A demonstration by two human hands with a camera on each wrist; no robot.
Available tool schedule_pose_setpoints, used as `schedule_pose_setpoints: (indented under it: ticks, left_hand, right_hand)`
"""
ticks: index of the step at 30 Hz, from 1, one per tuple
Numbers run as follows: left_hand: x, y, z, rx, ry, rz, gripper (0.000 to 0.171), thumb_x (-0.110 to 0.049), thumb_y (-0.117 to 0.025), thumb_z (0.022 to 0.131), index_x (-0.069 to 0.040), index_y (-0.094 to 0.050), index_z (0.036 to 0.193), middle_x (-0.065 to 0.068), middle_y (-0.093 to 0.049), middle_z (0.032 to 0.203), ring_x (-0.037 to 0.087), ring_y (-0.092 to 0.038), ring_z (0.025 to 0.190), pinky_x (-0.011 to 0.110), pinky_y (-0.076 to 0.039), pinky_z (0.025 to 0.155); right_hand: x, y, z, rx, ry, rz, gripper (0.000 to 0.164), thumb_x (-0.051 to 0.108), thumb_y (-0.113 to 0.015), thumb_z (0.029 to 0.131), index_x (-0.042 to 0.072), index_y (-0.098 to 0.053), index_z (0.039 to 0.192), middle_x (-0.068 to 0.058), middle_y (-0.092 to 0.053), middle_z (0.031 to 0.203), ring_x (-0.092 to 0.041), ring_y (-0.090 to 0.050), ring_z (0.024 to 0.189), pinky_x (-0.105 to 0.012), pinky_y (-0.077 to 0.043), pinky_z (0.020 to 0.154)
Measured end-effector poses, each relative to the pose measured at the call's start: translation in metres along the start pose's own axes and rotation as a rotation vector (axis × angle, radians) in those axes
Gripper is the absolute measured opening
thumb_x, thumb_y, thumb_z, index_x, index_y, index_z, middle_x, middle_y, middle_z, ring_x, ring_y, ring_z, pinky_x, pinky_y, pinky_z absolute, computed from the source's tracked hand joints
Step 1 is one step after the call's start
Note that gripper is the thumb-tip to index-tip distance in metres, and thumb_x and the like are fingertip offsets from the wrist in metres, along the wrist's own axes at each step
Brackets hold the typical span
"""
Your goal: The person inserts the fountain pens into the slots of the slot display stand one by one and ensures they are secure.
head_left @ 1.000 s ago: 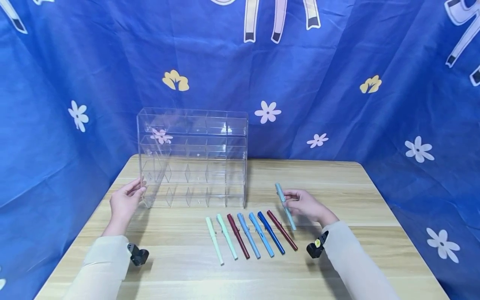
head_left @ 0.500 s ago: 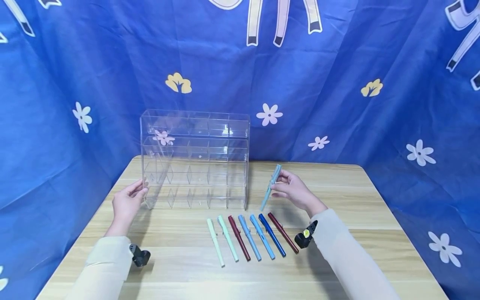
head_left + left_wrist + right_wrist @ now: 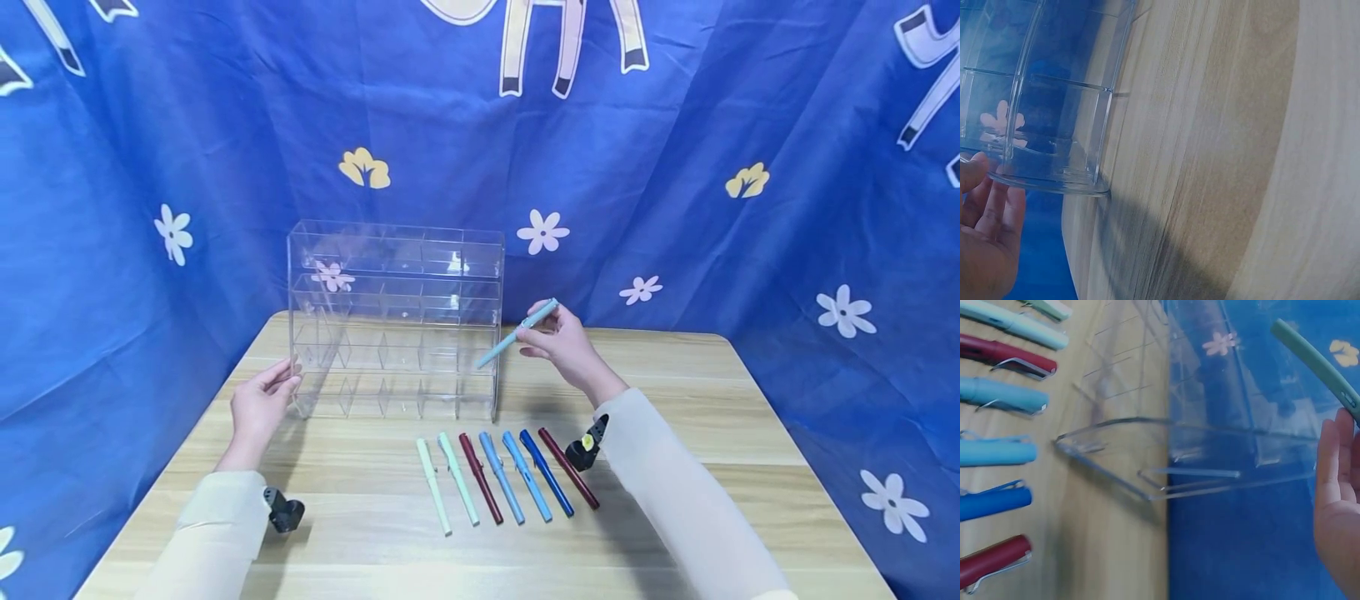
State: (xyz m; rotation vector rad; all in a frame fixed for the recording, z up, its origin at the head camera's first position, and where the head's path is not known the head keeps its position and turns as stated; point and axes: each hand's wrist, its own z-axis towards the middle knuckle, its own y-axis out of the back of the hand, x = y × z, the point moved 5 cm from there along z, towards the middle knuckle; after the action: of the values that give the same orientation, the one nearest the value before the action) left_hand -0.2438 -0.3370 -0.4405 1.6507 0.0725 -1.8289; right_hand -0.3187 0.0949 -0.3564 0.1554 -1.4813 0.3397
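Note:
A clear acrylic rack (image 3: pixel 397 325) with tiered compartments stands at the table's back left. My left hand (image 3: pixel 261 404) holds the rack's left edge low down, thumb on one side and fingers on the other, as the left wrist view shows at the side panel (image 3: pixel 1054 181). A pale teal pen (image 3: pixel 517 333) is pinched in my right hand (image 3: pixel 558 342), raised beside the rack's right side. The pen slants, its lower left end overlapping the rack's right column in the head view. In the right wrist view the same pen (image 3: pixel 1316 362) points up and left from the fingers.
Several capped pens lie in a row before the rack: pale green pens (image 3: pixel 435 487), dark red pens (image 3: pixel 480 479), lighter blue pens (image 3: pixel 527 477) and a dark blue pen (image 3: pixel 547 472). A blue patterned cloth (image 3: pixel 637 167) hangs behind the wooden table (image 3: pixel 675 400).
My right hand has lifted the teal pen up and left toward the rack, and the pen has swung from leaning left to leaning right. My left hand keeps its hold on the rack.

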Motion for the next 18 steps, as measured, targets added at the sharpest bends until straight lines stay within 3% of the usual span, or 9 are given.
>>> schedule_pose_setpoints:
  ticks: [9,18]
  left_hand:
    - [0.001,0.000,0.001,0.010,0.001,0.011,0.036,-0.005,-0.060,0.094,0.000,-0.056,0.129,0.022,-0.057,0.119,-0.015,-0.056,0.079,0.010,-0.052,0.067]
    - [0.001,0.001,0.001,0.008,-0.002,0.019,0.036,-0.005,-0.061,0.093,0.000,-0.056,0.129,0.022,-0.058,0.118,-0.014,-0.056,0.080,0.009,-0.052,0.067]
  right_hand:
    - [0.019,-0.021,0.019,-0.063,0.047,-0.052,0.028,0.005,-0.073,0.083,0.006,-0.052,0.102,-0.011,-0.062,0.093,-0.022,-0.067,0.087,-0.044,-0.055,0.083]
    - [0.035,-0.045,0.036,-0.139,0.099,-0.087,0.029,0.007,-0.076,0.082,0.003,-0.055,0.101,-0.016,-0.068,0.095,-0.023,-0.069,0.086,-0.034,-0.058,0.077]
